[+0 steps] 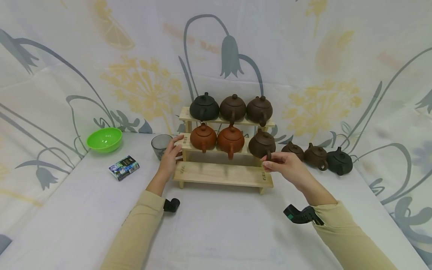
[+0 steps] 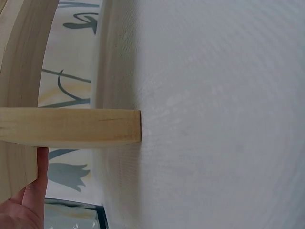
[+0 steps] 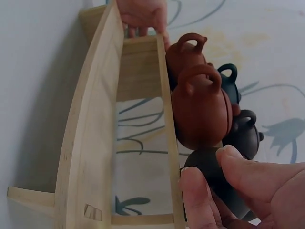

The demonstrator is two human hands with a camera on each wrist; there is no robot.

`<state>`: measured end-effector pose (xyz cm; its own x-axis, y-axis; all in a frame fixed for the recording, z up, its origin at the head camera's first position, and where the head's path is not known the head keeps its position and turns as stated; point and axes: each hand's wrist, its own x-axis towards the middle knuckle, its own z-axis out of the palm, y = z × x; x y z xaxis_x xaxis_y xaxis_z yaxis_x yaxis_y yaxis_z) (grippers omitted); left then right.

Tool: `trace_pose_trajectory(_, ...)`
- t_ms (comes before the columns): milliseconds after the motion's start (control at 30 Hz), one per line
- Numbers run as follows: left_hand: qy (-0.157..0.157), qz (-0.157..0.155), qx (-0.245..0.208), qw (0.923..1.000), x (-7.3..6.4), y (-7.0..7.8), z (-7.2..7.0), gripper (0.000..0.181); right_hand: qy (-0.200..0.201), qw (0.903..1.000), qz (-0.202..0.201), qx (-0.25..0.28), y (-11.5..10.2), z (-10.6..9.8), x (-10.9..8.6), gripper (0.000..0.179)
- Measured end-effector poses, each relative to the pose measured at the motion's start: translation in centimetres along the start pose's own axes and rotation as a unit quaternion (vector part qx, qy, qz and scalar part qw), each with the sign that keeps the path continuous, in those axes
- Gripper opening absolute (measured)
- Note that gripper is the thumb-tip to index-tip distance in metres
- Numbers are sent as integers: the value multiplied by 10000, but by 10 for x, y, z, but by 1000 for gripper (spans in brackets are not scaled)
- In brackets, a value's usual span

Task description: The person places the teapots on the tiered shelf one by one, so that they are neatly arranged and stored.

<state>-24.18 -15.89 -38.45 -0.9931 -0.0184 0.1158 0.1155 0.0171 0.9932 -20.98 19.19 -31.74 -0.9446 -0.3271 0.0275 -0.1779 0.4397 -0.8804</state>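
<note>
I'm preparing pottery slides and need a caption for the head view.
Right grip pinching the handle of a brown teapot, left grip on a wooden rack.

The stepped stand (image 1: 222,173) looks like smooth, bare, matt wood with fine grain, while the orange-red teapots (image 1: 231,138) and the dark brown teapot (image 1: 261,144) at the right of its middle shelf (image 1: 186,141) look like unglazed clay, smooth with a faint sheen. On the left, the green bowl (image 1: 104,140) seems glossy plastic, the tumbler (image 1: 160,145) see-through smoky glass or plastic, and the small box (image 1: 124,167) shiny printed card; the table cover (image 1: 229,228), backdrop (image 1: 283,52) and beige sleeves (image 1: 140,225) look like matt cloth.
</note>
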Motion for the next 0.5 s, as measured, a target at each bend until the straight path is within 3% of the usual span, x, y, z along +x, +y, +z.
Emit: trace_pose_trajectory(500, 41, -3, 15, 10000, 0, -1, 0, 41, 109, 9993, 212, 299, 2, 4, 12, 32)
